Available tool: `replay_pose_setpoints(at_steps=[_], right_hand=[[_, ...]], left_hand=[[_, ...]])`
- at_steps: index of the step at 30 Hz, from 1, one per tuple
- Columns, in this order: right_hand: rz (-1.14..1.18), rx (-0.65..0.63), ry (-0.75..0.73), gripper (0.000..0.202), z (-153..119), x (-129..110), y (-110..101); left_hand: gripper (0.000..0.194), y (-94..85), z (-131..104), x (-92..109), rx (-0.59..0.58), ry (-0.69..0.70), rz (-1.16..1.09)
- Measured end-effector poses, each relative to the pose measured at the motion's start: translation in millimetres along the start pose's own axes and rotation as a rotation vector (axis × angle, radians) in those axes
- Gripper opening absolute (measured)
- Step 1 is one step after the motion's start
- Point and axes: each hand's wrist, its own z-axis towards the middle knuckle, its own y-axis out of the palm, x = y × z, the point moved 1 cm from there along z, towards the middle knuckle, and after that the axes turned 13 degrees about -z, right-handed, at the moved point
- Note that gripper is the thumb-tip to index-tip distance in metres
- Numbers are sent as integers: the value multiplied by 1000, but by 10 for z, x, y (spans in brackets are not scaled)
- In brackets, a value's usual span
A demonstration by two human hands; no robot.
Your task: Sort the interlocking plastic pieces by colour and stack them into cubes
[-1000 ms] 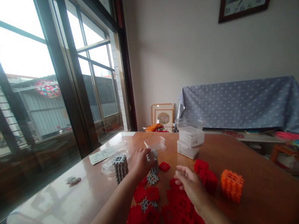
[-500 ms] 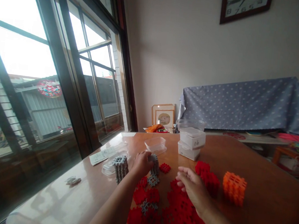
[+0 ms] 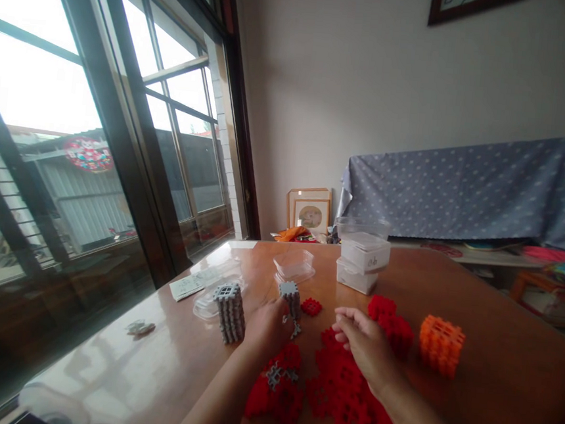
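My left hand (image 3: pixel 268 326) is closed at the fingertips on a grey notched plastic tile (image 3: pixel 296 330), tilted and partly hidden by the fingers. Just behind it stands a short stack of grey tiles (image 3: pixel 289 297); a taller grey stack (image 3: pixel 230 313) rises to the left of the wrist. My right hand (image 3: pixel 357 341) hovers over a spread pile of red tiles (image 3: pixel 344 379), its fingers loosely bent and nothing visible in them. Below my left hand lie more red tiles (image 3: pixel 276 399) with a few grey ones (image 3: pixel 281 375) on top. A single red tile (image 3: pixel 312 306) lies between the hands.
Stacked red tiles (image 3: pixel 393 330) and an orange stack (image 3: pixel 442 345) stand on the right. Farther back are stacked plastic boxes (image 3: pixel 364 255) and a clear tray (image 3: pixel 294 266). Clear lids (image 3: pixel 205 307), a paper booklet (image 3: pixel 195 285) and a small bundle (image 3: pixel 140 328) lie leftward on the wooden table (image 3: pixel 495 376).
My left hand has drawn back toward me from the short grey stack and now holds a grey tile that lay in front of it. My right hand has barely moved; the view has tilted down slightly.
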Motion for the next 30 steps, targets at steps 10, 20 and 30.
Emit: replay_pose_setpoints(at_steps=[10,20,30], right_hand=[[-19,4,-19,42,10,13,13],[10,22,-12,41,-15,-41,9],[-18,17,-55,44,-26,-41,23]], left_hand=[[25,194,-99,51,-104,-32,116],[18,239,-98,-2,-110,45,-28],[31,231,-110,-11,28,31,-889]])
